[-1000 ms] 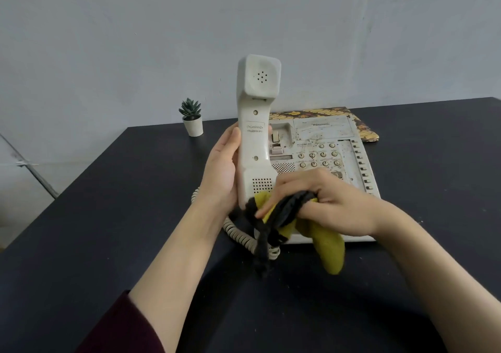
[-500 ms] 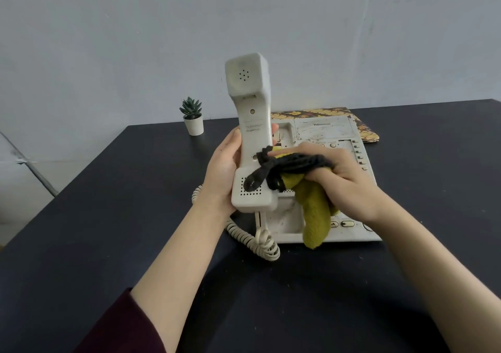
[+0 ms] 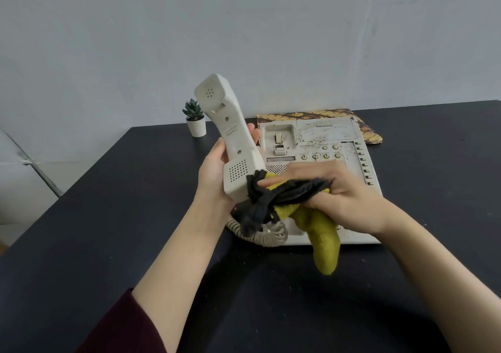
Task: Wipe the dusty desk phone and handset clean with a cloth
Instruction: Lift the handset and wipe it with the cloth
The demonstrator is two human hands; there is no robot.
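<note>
My left hand [image 3: 214,171] grips a cream handset [image 3: 230,133] and holds it above the table, its earpiece tilted up and to the left. My right hand [image 3: 339,195] is closed on a yellow-green and black cloth [image 3: 284,203], pressed against the right side of the handset's mouthpiece end. A loose end of the cloth hangs down. The dusty cream desk phone [image 3: 349,146] lies on the black table behind my right hand, its cradle bare. Its coiled cord [image 3: 268,234] runs under the cloth.
A small potted succulent [image 3: 194,119] stands at the table's far edge, left of the phone. A brown patterned mat [image 3: 368,133] lies behind the phone. The black table [image 3: 108,217] stretches to both sides, with a grey wall behind it.
The handset has tilted further left and come lower. My right hand with the cloth has slid down from the handset's middle to its mouthpiece end.
</note>
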